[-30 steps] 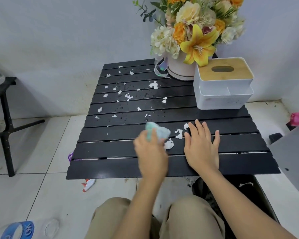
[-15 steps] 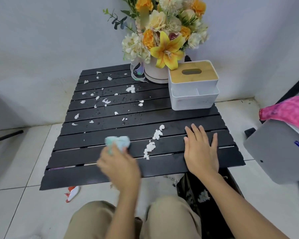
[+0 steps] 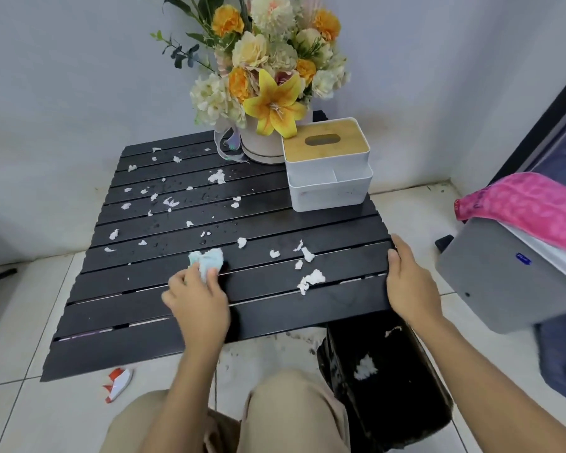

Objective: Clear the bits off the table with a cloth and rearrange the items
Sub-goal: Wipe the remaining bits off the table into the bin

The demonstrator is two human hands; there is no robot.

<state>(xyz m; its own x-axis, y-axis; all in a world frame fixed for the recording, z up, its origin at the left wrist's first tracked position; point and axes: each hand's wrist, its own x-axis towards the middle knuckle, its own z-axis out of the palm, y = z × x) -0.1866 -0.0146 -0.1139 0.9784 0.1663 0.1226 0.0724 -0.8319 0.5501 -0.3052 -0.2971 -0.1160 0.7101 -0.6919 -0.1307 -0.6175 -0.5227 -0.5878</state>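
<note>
Swept too briskly, the white bits [image 3: 311, 279] could fall through the slat gaps of the bench [image 3: 128, 322] or scatter onto the floor instead of dropping into the black bin [image 3: 389, 387] below its near right corner. Smaller scraps may also slip past so small a wad. The left hand [image 3: 198, 305] lies palm down at the near middle, its fingers pinching the pale blue cloth [image 3: 208, 259] and pressing it to a slat. The right hand [image 3: 409, 282] steadies the bench, fingers seemingly wrapped over its right edge.
</note>
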